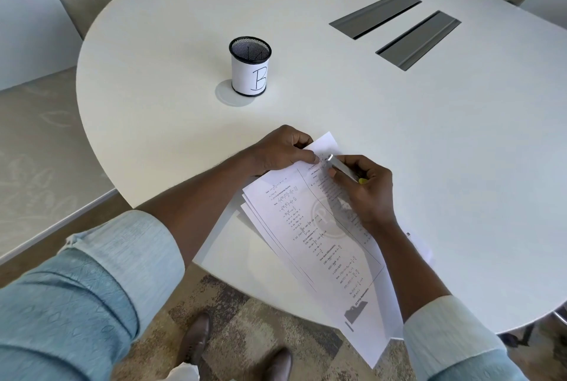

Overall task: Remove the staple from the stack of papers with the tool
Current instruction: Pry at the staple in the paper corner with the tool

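One step from prying: left hand [282,150] pinches the papers [306,227], right hand [365,187] grips the tool [342,167], which must next hook the staple

The tabletop [337,98] is smooth, matt white. The papers [306,227] are thin white paper with print. The tool [342,167] is shiny metal. The pen cup [250,67] is black wire mesh.

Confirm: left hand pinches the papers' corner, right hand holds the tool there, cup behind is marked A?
Wrong letter: the head view shows the cup marked B. As stated, the left hand pinches the papers at the corner, and the right hand holds the tool there.
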